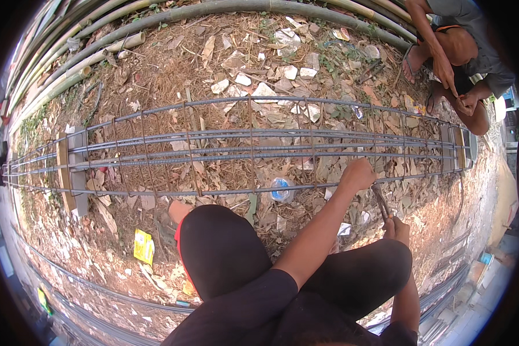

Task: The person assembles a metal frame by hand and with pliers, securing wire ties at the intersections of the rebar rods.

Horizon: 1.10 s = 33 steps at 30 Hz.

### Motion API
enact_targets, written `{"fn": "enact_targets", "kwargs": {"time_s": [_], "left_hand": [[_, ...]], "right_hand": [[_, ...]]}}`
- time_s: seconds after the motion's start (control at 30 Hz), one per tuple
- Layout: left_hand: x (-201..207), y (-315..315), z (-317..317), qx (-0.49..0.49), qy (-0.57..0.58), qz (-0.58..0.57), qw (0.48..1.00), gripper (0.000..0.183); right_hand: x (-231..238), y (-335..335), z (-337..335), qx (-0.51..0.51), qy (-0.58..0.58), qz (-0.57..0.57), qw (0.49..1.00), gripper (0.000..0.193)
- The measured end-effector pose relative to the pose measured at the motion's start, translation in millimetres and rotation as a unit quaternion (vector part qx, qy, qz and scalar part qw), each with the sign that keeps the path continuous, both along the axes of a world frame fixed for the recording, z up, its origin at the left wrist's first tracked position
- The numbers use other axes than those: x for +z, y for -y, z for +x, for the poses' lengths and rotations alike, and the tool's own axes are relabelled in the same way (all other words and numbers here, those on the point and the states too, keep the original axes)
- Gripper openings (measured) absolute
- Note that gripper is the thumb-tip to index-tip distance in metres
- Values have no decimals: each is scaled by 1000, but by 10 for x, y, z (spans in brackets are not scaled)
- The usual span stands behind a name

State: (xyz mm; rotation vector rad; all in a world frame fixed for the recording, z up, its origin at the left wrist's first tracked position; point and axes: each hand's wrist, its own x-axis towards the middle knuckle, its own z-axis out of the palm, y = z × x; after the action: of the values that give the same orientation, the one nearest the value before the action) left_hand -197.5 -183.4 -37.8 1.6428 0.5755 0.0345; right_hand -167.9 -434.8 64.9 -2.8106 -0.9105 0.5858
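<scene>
A long rebar cage point(271, 189) lies across in front of me, its steel bars ringed by thin rusty stirrups point(252, 153). My left hand point(358, 175) is closed at the cage's near bar, right of centre, beside a stirrup; what its fingers pinch is hidden. Just below it, my right hand point(397, 229) grips the handles of dark pincers point(380, 202), tilted with their head up against the near bar. A clear plastic cup point(281, 189) with blue print lies on the ground by that bar, left of my left hand.
Wooden pieces point(65, 167) and grey blocks support the cage near both ends. Bamboo poles point(213, 9) line the far side. At the upper right a co-worker point(464, 52) squats, hands together near the cage end. A yellow packet point(144, 247) and loose bars point(115, 294) lie nearer me.
</scene>
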Motion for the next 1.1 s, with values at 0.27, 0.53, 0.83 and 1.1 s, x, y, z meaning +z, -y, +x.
{"fn": "enact_targets", "kwargs": {"time_s": [0.27,0.53,0.83,1.1], "left_hand": [[-106,18,18,19,-1,26,999,30],[-105,-69,-63,-15,-1,18,1000,29],[75,-244,-97,-24,34,20,999,34],[-113,-285,-126,14,45,-4,999,37]], "right_hand": [[47,-321,-53,-143,-219,-9,965,38],[95,-222,-135,-133,-206,61,967,31],[-828,238,-240,-366,-384,251,810,38],[186,182,-115,-294,-172,49,939,37]]}}
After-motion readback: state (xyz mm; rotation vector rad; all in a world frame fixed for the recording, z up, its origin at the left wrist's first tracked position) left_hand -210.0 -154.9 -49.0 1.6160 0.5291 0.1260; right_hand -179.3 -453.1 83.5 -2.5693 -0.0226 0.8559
